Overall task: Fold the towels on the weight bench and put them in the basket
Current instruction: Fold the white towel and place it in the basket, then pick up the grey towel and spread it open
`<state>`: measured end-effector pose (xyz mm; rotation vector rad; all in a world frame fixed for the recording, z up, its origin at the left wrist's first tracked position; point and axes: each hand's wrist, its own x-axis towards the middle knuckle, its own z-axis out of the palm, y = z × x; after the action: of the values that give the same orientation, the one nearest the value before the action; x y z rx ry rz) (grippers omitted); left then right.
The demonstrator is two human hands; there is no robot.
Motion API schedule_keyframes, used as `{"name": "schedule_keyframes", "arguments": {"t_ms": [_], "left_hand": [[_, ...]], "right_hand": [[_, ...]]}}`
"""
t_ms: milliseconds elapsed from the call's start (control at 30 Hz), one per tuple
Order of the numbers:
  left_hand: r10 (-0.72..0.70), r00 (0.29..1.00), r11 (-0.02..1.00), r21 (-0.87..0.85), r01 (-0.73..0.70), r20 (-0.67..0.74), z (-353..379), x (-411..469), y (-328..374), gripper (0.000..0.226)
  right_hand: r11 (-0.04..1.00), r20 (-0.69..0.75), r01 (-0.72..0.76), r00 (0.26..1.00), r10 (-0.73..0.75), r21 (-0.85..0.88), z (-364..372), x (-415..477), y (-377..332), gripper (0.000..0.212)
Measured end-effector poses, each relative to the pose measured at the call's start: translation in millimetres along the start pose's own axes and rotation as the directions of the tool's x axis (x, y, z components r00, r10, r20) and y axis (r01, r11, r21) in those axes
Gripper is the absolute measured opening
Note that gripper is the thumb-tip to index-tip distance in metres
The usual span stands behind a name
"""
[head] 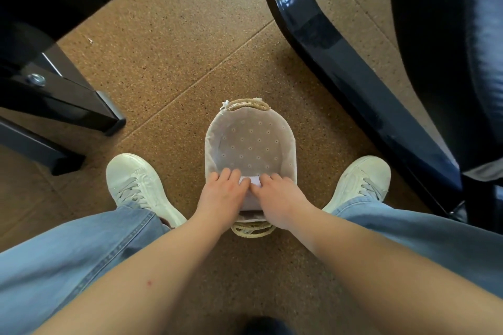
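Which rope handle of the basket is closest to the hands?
The near handle, at the person's end below the left hand and right hand; the far handle lies beyond them.

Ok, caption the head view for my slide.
Left hand and right hand hold a folded white towel in the fabric-lined woven basket.

towel [252,181] mostly hidden beneath left hand [221,193] and right hand [277,198], bench [340,62] cropped

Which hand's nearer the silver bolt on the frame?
Left. The left hand grips the towel on the side toward the bolt; the right hand grips its far side.
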<state>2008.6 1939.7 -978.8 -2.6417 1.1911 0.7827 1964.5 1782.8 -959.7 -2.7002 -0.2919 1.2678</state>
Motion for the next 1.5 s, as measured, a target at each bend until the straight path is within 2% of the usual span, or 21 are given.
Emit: {"name": "schedule_keyframes", "arguments": {"t_ms": [33, 100, 200, 267, 333, 433, 633, 733, 900, 1000, 1167, 1333, 1500], "left_hand": [[0.005, 0.999, 1.000, -0.009, -0.006, -0.037, 1, 0, -1, 0.038], [0.021, 0.999, 1.000, 0.014, -0.021, -0.029, 1, -3, -3, 0.041], [0.058, 0.998, 0.996, 0.067, -0.060, 0.040, 4, -8, -4, 0.029], [0.032, 0.999, 0.996, 0.084, -0.035, 0.041, 6, -8, -5, 0.029], [0.021, 1.000, 0.998, 0.060, -0.020, -0.011, 12, -4, -5, 0.028], [-0.035, 0.999, 0.999, 0.036, 0.035, -0.004, 9, 4, -4, 0.029], [-0.168, 0.982, 0.982, 0.104, 0.159, 0.090, 16, 12, 4, 0.042], [-0.207, 0.970, 0.973, 0.134, 0.190, 0.129, 18, 17, 4, 0.043], [-0.221, 0.963, 0.970, 0.138, 0.201, 0.154, 14, 21, 5, 0.036], [-0.196, 0.968, 0.974, 0.142, 0.174, 0.160, 10, 19, 3, 0.038], [-0.094, 0.991, 0.990, 0.110, 0.083, 0.096, 0, 7, -3, 0.047], [-0.135, 0.987, 0.991, 0.008, 0.135, 0.088, -30, -11, 0, 0.055], [-0.197, 0.979, 0.979, -0.035, 0.199, 0.057, -77, -29, 10, 0.063]], "right_hand": [[1.000, -0.043, -0.007, 0.999, 0.008, 0.027, 3, -1, 0, 0.062], [0.998, -0.022, -0.011, 1.000, 0.012, 0.059, 8, -4, -1, 0.070], [0.998, -0.017, -0.018, 1.000, 0.019, 0.054, 13, -2, -5, 0.061], [0.999, -0.071, -0.014, 0.997, 0.016, 0.031, 17, 1, -3, 0.059], [0.999, -0.078, -0.022, 0.997, 0.024, 0.035, 22, 5, -1, 0.065], [0.997, -0.075, -0.058, 0.995, 0.061, 0.043, 25, 13, -1, 0.069], [0.993, 0.040, -0.116, 0.992, 0.116, 0.005, 29, 29, -1, 0.078], [0.991, 0.091, -0.137, 0.986, 0.137, -0.007, 27, 35, -2, 0.089], [0.989, 0.156, -0.150, 0.976, 0.149, -0.004, 24, 40, -2, 0.098], [0.991, 0.168, -0.131, 0.978, 0.127, 0.012, 15, 37, -1, 0.098], [0.995, 0.029, -0.097, 0.995, 0.098, -0.032, 3, 14, -2, 0.094], [0.997, -0.130, -0.071, 0.989, 0.074, 0.021, -6, -19, 1, 0.090], [0.988, -0.229, -0.131, 0.962, 0.145, 0.075, -27, -56, 2, 0.093]]}}
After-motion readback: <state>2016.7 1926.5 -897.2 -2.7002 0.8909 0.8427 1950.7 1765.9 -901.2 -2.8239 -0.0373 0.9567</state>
